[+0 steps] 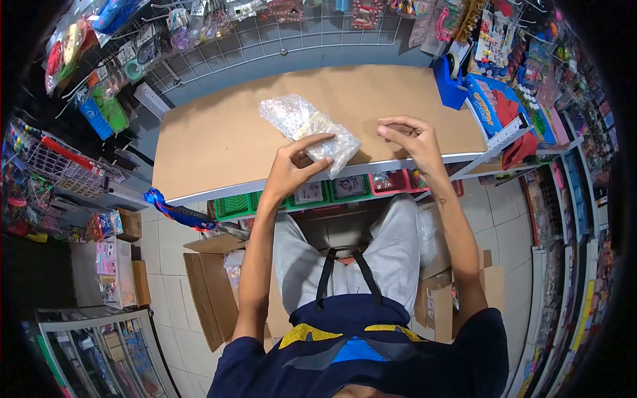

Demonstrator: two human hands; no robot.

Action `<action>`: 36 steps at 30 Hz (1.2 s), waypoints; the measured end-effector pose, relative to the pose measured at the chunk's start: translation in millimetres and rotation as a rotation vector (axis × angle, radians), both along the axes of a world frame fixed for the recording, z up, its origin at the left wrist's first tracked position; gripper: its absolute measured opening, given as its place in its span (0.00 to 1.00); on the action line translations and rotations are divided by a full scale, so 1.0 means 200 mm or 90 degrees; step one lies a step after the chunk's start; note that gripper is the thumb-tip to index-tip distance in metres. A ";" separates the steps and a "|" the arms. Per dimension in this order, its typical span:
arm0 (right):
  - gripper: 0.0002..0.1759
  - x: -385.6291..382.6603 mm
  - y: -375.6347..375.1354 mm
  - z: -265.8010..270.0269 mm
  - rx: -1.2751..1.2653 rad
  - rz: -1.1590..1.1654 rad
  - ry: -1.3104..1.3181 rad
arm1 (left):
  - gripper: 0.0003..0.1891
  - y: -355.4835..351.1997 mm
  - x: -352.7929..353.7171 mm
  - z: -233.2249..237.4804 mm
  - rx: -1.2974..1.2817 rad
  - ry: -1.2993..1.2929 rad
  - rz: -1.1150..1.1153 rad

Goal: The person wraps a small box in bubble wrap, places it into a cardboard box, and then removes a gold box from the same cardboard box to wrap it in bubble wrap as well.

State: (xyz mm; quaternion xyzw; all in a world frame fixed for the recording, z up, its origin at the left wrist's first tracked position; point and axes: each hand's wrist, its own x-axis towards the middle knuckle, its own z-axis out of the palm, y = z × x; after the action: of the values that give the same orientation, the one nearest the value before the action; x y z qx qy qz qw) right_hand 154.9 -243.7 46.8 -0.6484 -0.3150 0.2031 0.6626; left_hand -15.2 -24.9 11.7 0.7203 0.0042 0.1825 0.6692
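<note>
A clear bubble-wrap package (292,116) with something pale inside lies slanted on the brown shelf top (219,142), its lower right end at the front edge. My left hand (296,162) is on the lower part of the package, thumb and fingers around it. To the right, my right hand (415,140) is raised over the shelf top, apart from the package. Its fingers are curled towards the thumb, and whether anything small is between them is too hard to tell.
A blue tape dispenser (451,83) stands at the back right beside a blue box (488,106) and red cloth. Green and pink baskets (348,188) sit under the shelf. Open cardboard boxes (209,292) flank my legs. Goods hang on a wire grid behind.
</note>
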 end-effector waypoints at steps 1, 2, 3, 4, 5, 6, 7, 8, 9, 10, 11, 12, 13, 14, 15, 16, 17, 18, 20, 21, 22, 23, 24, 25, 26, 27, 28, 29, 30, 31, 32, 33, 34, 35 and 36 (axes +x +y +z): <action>0.15 -0.04 0.03 0.01 0.012 0.010 0.005 | 0.23 -0.01 -0.01 0.01 0.014 0.003 0.005; 0.16 -0.08 0.05 0.03 0.025 0.020 0.010 | 0.23 -0.01 -0.02 0.03 0.028 0.007 0.009; 0.15 -0.11 0.07 0.05 0.008 0.021 0.011 | 0.23 -0.02 -0.03 0.03 0.041 0.011 0.013; 0.15 -0.12 0.08 0.05 0.017 0.046 0.018 | 0.23 -0.02 -0.04 0.03 0.059 0.021 0.012; 0.14 -0.12 0.09 0.05 0.026 0.071 0.025 | 0.24 -0.02 -0.04 0.04 0.076 0.031 0.012; 0.14 -0.13 0.10 0.06 0.035 0.097 0.031 | 0.24 -0.03 -0.05 0.03 0.093 0.040 0.011; 0.13 -0.15 0.10 0.07 0.027 0.086 0.039 | 0.25 -0.03 -0.05 0.02 0.104 0.025 0.015; 0.13 -0.17 0.11 0.08 0.018 0.075 0.047 | 0.25 -0.03 -0.05 0.01 0.114 0.009 0.018; 0.12 -0.18 0.11 0.09 0.008 0.065 0.054 | 0.26 -0.04 -0.05 0.00 0.123 -0.007 0.022; 0.11 -0.18 0.10 0.09 0.008 0.079 0.058 | 0.27 -0.05 -0.04 -0.01 0.109 -0.025 0.022; 0.11 -0.18 0.11 0.09 0.009 0.094 0.062 | 0.27 -0.05 -0.03 -0.01 0.095 -0.042 0.023; 0.10 -0.18 0.11 0.09 0.009 0.109 0.067 | 0.28 -0.06 -0.04 -0.01 0.083 -0.023 0.021; 0.10 -0.18 0.11 0.10 -0.012 0.114 0.073 | 0.28 -0.06 -0.05 0.00 0.072 -0.004 0.020; 0.09 -0.19 0.10 0.12 -0.033 0.120 0.079 | 0.29 -0.07 -0.07 0.05 0.063 0.050 0.015; 0.09 -0.19 0.10 0.12 -0.054 0.125 0.085 | 0.29 -0.08 -0.08 0.07 0.053 0.105 0.009; 0.09 -0.20 0.09 0.11 -0.038 0.130 0.052 | 0.30 -0.08 -0.08 0.04 0.058 0.078 0.019; 0.09 -0.20 0.10 0.10 -0.020 0.135 0.014 | 0.31 -0.09 -0.07 0.01 0.065 0.048 0.029; 0.09 -0.19 0.10 0.09 -0.001 0.140 -0.023 | 0.31 -0.09 -0.06 -0.01 0.071 0.028 0.037; 0.11 -0.17 0.10 0.08 -0.041 0.148 -0.022 | 0.32 -0.10 -0.06 -0.01 0.083 0.001 0.052; 0.13 -0.16 0.10 0.08 -0.061 0.152 -0.022 | 0.32 -0.10 -0.06 0.00 0.080 0.010 0.047; 0.13 -0.16 0.11 0.07 -0.060 0.154 -0.029 | 0.32 -0.11 -0.06 0.01 0.078 0.019 0.042; 0.13 -0.16 0.13 0.05 -0.059 0.156 -0.034 | 0.32 -0.11 -0.07 0.03 0.069 0.047 0.025; 0.12 -0.16 0.13 0.04 -0.060 0.157 -0.037 | 0.33 -0.12 -0.07 0.04 0.061 0.051 0.011; 0.13 -0.16 0.14 0.02 -0.068 0.148 -0.058 | 0.33 -0.13 -0.08 0.05 0.054 0.056 -0.003; 0.13 -0.15 0.16 0.00 -0.075 0.139 -0.078 | 0.34 -0.13 -0.07 0.05 0.052 0.036 -0.015; 0.13 -0.15 0.17 -0.01 -0.082 0.131 -0.099 | 0.35 -0.13 -0.07 0.05 0.050 0.015 -0.025; 0.13 -0.15 0.17 -0.03 -0.063 0.127 -0.104 | 0.35 -0.13 -0.08 0.05 0.047 0.020 -0.030; 0.13 -0.15 0.18 -0.05 -0.044 0.123 -0.110 | 0.36 -0.13 -0.08 0.05 0.045 0.024 -0.033; 0.12 -0.16 0.19 -0.06 -0.025 0.120 -0.116 | 0.37 -0.12 -0.08 0.05 0.043 0.027 -0.036; 0.12 -0.17 0.20 -0.06 -0.027 0.107 -0.118 | 0.37 -0.12 -0.08 0.04 0.045 0.020 -0.039; 0.11 -0.19 0.20 -0.05 -0.029 0.093 -0.119 | 0.37 -0.11 -0.08 0.03 0.048 0.012 -0.043; 0.11 -0.20 0.20 -0.05 -0.030 0.078 -0.122 | 0.37 -0.11 -0.08 0.03 0.051 0.003 -0.047; 0.11 -0.20 0.21 -0.07 -0.022 0.072 -0.122 | 0.37 -0.10 -0.08 0.03 0.057 0.002 -0.045; 0.12 -0.20 0.22 -0.10 -0.015 0.064 -0.124 | 0.37 -0.10 -0.08 0.04 0.063 0.001 -0.044; 0.12 -0.20 0.22 -0.12 -0.008 0.057 -0.125 | 0.37 -0.10 -0.08 0.04 0.068 -0.002 -0.043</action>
State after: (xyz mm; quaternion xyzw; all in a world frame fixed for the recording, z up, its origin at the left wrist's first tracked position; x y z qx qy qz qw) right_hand 115.1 -199.9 23.7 -0.6545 -0.4062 0.1697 0.6147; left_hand -31.1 -45.7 19.4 0.7546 -0.0310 0.1604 0.6355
